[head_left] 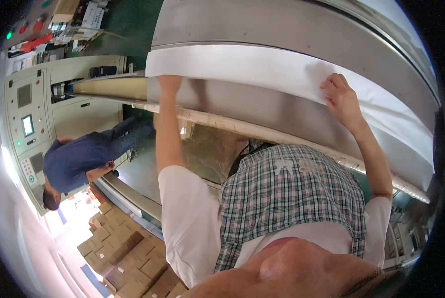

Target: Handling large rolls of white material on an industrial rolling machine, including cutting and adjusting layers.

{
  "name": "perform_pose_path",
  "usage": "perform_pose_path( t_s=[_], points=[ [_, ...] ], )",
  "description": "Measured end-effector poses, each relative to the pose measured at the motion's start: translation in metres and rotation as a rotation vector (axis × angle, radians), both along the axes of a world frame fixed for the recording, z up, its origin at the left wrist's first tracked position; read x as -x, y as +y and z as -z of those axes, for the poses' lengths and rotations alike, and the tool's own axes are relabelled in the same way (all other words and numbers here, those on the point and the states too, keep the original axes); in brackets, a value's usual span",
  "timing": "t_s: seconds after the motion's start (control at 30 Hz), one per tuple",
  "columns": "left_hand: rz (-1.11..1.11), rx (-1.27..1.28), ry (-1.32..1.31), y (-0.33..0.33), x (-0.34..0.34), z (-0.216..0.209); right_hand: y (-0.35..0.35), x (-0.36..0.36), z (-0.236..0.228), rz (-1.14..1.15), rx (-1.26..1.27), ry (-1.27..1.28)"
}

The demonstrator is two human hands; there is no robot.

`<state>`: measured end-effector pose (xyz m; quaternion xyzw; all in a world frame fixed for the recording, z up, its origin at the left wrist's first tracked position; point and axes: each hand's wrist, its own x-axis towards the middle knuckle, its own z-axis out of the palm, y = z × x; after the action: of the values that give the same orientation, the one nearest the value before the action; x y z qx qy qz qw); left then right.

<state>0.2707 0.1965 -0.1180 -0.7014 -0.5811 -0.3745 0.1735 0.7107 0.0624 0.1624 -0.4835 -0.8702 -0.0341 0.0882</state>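
A long white sheet (222,60), fabric-like and smooth, lies across the grey metal surface in front of me, with folds toward its right end. My left hand (170,84) is at the sheet's near left edge. Its fingers go out of sight under the edge, and the hand seems closed on it. Over the right part of the sheet, my right hand (342,101) has its fingers bent and somewhat apart, with nothing visible in them. A shadow falls on the white material beside those fingertips; whether they touch it I cannot tell.
Between my body and the sheet runs a long, plastic-wrapped roller (242,128). A wide metal panel (242,22) rises beyond. On the left, another person (78,161) in dark blue stands by a pale control cabinet (83,119). Cardboard boxes (128,253) are stacked at lower left.
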Motion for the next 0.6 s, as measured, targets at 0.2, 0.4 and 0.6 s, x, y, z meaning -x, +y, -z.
perform_pose_path(
  t_s=[0.2,0.4,0.6],
  points=[
    [-0.714,0.153,-0.368,-0.031,0.126,-0.008,0.011,0.018,0.017,-0.096,-0.023,0.033],
    [0.129,0.102,-0.277,-0.039,-0.050,-0.133,0.030,0.039,0.043,-0.180,-0.038,0.036],
    [0.041,0.342,-0.316,-0.075,-0.090,-0.116,0.055,0.100,0.077,-0.368,-0.011,0.040]
  ],
)
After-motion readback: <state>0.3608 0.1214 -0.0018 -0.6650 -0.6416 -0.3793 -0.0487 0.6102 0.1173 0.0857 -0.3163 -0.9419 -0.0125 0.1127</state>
